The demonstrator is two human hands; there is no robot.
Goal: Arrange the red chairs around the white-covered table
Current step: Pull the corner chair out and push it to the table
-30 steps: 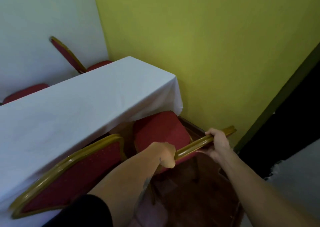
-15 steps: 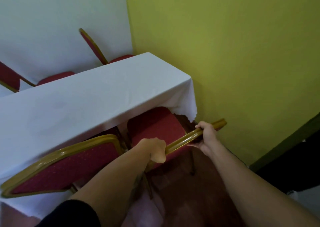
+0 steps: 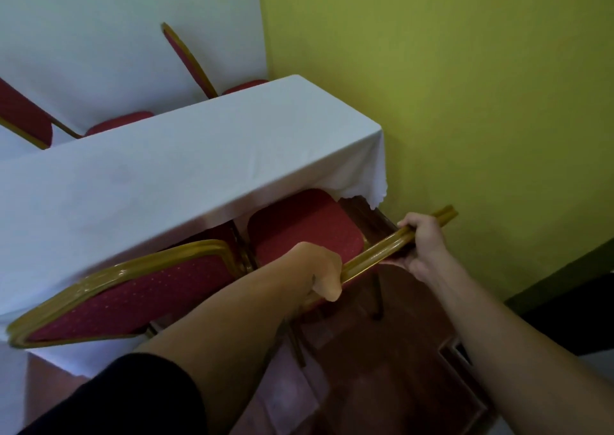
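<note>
A long table under a white cloth (image 3: 172,175) runs from the left to the yellow wall. A red chair with a gold frame (image 3: 305,225) stands at its near right end, the seat partly under the cloth. My left hand (image 3: 319,272) and my right hand (image 3: 423,240) both grip the gold top rail of its backrest. A second red chair (image 3: 126,298) stands just to its left, backrest toward me. Two more red chairs (image 3: 186,59) (image 3: 26,115) stand on the table's far side.
The yellow wall (image 3: 465,102) is close on the right, a white wall (image 3: 116,36) behind the table. Reddish-brown floor (image 3: 382,368) lies below my arms. A dark skirting strip (image 3: 564,282) runs along the wall's base at right.
The view has swung left and the far-left chair has come into sight. The held chair's seat sits further under the cloth. Both hands keep their grip on the rail.
</note>
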